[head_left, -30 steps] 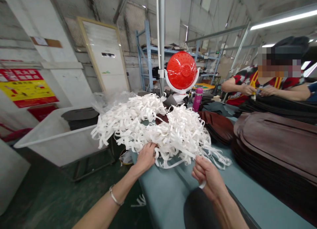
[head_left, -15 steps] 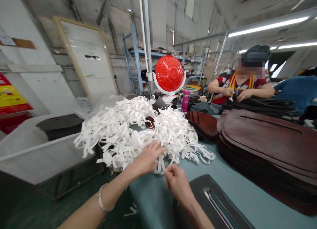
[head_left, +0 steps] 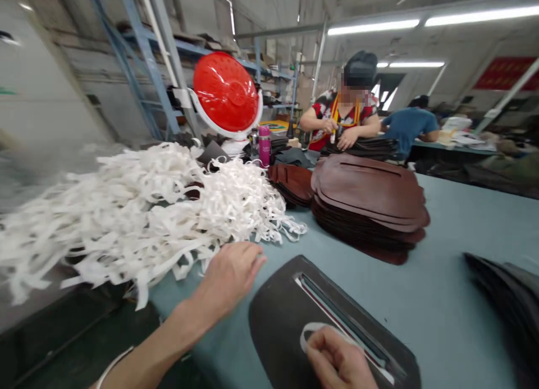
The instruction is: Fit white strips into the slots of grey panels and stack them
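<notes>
My left hand point(head_left: 229, 277) lies on the blue-grey table point(head_left: 455, 277) at the near edge of a big heap of white strips point(head_left: 138, 220), fingers stretched out and holding nothing. My right hand point(head_left: 339, 364) is closed on one white strip point(head_left: 309, 330), pressing it onto a dark cut piece point(head_left: 278, 316) with a long slot point(head_left: 337, 321) that lies in front of me.
A stack of brown cut pieces point(head_left: 370, 204) sits mid-table, a smaller brown stack point(head_left: 292, 181) behind it, dark pieces point(head_left: 505, 282) at right. A red fan point(head_left: 225, 94) and pink bottle point(head_left: 264, 146) stand at the back. Two persons point(head_left: 341, 119) work at the far end.
My view swung right. My right hand came away from the heap with one strip and set it on the dark slotted piece. My left hand slid off the heap's edge.
</notes>
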`<action>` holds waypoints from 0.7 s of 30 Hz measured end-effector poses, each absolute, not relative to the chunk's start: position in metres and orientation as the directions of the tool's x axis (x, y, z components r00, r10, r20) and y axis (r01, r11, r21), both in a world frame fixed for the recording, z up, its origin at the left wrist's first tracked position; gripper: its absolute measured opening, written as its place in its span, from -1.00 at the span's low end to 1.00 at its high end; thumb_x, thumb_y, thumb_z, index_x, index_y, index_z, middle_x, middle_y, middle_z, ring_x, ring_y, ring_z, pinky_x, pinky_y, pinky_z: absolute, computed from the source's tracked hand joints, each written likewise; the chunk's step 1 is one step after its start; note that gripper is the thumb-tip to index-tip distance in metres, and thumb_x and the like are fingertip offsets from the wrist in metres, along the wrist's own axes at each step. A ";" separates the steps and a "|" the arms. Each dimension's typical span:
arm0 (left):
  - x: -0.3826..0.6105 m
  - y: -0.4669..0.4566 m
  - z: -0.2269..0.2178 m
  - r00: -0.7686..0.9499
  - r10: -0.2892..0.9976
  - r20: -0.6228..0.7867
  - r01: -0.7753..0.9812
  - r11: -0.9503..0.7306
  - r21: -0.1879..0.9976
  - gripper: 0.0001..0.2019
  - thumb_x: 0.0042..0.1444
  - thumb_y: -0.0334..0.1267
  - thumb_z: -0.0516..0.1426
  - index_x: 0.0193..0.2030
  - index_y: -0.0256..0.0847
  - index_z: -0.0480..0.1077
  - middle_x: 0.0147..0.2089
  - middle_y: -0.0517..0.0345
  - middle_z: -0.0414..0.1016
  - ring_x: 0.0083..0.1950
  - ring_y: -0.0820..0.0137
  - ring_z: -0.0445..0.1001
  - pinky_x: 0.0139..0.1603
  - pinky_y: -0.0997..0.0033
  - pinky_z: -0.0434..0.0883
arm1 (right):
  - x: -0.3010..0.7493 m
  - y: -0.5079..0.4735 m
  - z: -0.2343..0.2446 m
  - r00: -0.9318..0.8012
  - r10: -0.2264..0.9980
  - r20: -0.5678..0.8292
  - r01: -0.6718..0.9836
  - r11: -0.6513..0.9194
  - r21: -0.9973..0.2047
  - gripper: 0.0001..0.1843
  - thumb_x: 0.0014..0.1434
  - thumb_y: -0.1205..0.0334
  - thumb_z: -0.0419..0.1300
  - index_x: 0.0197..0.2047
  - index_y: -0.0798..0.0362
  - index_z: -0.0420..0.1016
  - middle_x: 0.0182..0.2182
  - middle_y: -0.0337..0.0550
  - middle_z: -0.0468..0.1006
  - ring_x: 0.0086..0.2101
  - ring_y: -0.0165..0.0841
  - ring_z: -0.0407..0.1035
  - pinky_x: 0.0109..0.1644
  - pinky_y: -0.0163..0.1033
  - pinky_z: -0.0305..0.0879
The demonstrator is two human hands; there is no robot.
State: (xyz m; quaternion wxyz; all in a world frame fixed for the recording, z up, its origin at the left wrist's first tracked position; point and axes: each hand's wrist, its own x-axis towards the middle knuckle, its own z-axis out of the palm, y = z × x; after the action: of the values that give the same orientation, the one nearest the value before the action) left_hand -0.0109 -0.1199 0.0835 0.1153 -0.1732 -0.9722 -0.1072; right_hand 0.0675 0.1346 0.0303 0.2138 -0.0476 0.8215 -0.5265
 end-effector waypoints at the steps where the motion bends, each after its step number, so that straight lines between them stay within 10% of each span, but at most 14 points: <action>1: -0.006 -0.105 0.078 -0.856 0.464 0.229 0.512 0.822 0.247 -0.71 0.30 -0.09 -0.02 0.05 -0.14 0.34 0.07 0.00 0.41 0.18 0.20 0.32 0.21 0.10 0.24 | 0.072 0.133 0.028 -0.912 -0.281 -0.297 0.157 0.431 -0.889 -0.58 0.11 -0.17 0.06 -0.47 0.03 0.20 -0.62 -0.35 0.04 -0.55 -0.47 -0.06 -0.47 -0.30 -0.13; 5: -0.001 -0.073 0.038 -0.601 0.797 0.060 0.701 0.490 0.518 -0.70 0.17 -0.05 0.16 0.03 0.03 0.38 0.24 0.12 0.29 0.42 0.22 -0.02 0.40 -0.02 -0.06 | 0.097 0.144 0.012 -0.931 -0.155 -0.331 0.250 0.391 -0.886 -0.67 0.17 -0.03 0.04 -0.43 0.06 0.26 -0.62 -0.37 0.09 -0.55 -0.49 -0.03 -0.48 -0.33 -0.13; 10: 0.024 -0.067 0.003 -0.598 0.800 -0.050 0.640 0.514 0.572 -0.90 0.21 -0.20 0.10 -0.29 -0.07 0.41 0.31 0.17 0.20 0.44 0.24 -0.11 0.40 -0.06 -0.11 | 0.134 0.199 0.016 -0.889 -0.112 -0.444 0.382 0.353 -0.854 -0.74 0.15 0.07 0.12 -0.42 0.08 0.28 -0.64 -0.40 0.10 -0.57 -0.52 -0.04 -0.52 -0.36 -0.16; 15: 0.066 -0.058 0.014 -0.652 0.757 -0.041 0.598 0.547 0.585 -0.92 0.22 -0.26 0.07 -0.20 -0.08 0.38 0.28 0.10 0.22 0.38 0.21 0.03 0.32 0.00 0.10 | 0.153 0.227 0.034 -0.821 -0.141 -0.553 0.485 0.341 -0.806 -0.76 0.14 0.07 0.14 -0.41 0.07 0.30 -0.65 -0.41 0.12 -0.61 -0.54 -0.05 -0.56 -0.35 -0.18; 21: 0.069 -0.016 0.036 -0.527 0.848 0.061 0.663 0.365 0.653 -0.72 0.24 -0.09 0.07 0.06 -0.06 0.32 0.07 0.09 0.40 0.22 0.23 0.23 0.35 0.06 0.01 | 0.142 0.193 0.042 -0.936 -0.151 -0.319 0.227 0.435 -0.871 -0.77 0.16 0.11 0.18 -0.45 0.06 0.44 -0.59 -0.37 0.27 -0.50 -0.52 0.08 -0.42 -0.38 -0.02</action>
State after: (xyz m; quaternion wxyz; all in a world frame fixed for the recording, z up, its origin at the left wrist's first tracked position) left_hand 0.0691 -0.0162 0.0360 -0.1446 -0.4645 -0.8133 -0.3192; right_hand 0.1420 0.1928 0.0419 0.1781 0.0230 0.8282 -0.5308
